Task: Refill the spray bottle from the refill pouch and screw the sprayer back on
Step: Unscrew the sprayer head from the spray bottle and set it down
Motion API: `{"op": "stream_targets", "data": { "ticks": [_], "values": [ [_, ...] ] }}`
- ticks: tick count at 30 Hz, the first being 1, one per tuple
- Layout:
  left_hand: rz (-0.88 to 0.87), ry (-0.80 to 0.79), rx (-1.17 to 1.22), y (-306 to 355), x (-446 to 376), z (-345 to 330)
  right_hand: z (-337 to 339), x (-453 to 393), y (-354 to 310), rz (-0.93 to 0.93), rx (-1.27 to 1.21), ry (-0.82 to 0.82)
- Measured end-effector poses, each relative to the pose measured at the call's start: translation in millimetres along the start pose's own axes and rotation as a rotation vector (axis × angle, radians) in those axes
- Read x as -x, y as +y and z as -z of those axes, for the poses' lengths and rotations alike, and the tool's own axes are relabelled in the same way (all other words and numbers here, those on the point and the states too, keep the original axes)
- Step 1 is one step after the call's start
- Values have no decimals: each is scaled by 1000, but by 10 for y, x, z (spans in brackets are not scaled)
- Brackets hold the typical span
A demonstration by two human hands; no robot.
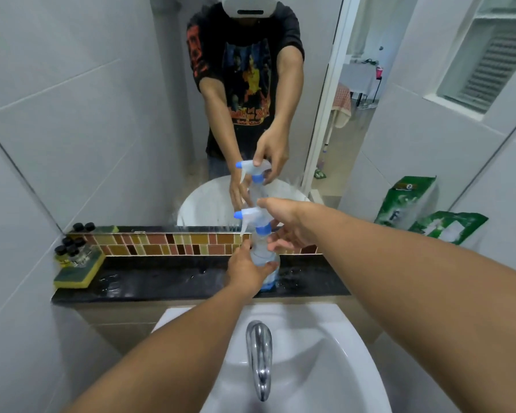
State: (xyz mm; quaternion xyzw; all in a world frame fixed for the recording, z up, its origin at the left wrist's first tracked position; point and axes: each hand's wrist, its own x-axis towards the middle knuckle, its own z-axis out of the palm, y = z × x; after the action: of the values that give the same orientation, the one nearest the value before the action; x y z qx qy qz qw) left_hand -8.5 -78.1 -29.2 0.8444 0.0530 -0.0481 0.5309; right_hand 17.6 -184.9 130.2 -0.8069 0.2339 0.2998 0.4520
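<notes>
While both arms are stretched forward over the basin, the spray bottle is held upright on the dark stone ledge under the mirror.

Item 1, left hand: wrapped around the lower body of the bottle from the left, fingers curled across its front; a closed grip on the bottle.

Item 2, right hand: placed at the sprayer, thumb laid along the top of the white head, fingers spread behind and below the blue collar. Whether the collar is actually pinched cannot be told.

Item 3, sprayer: white trigger head with blue nozzle tip pointing left, seated on the bottle neck, directly beneath the right thumb.

Item 4, bottle: translucent, with a blue band at its base, visible just below the left hand's fingers.

Item 5, refill pouch: green and white, lying on the ledge well to the right of the right hand, against the mirror; its reflection is seen above it.

Item 6, sponge: yellow and green, at the ledge's far left end, well apart from the left hand, with small black-capped bottles stacked on it.

Item 7, faucet: chrome, on the white sink, nearer the viewer than both hands, between the forearms.
</notes>
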Motion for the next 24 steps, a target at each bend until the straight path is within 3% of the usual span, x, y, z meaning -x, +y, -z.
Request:
{"op": "stream_targets", "data": {
  "ticks": [4,12,24],
  "values": [
    [26,45,-22,-5,-64,-88,0,-63,-67,40,29,-15],
    [-17,-74,72,-90,-175,-23,74,-193,-121,100,122,-41],
    [-155,-212,8,-247,-301,180,75,-132,-236,361,637,232]
  ]
}}
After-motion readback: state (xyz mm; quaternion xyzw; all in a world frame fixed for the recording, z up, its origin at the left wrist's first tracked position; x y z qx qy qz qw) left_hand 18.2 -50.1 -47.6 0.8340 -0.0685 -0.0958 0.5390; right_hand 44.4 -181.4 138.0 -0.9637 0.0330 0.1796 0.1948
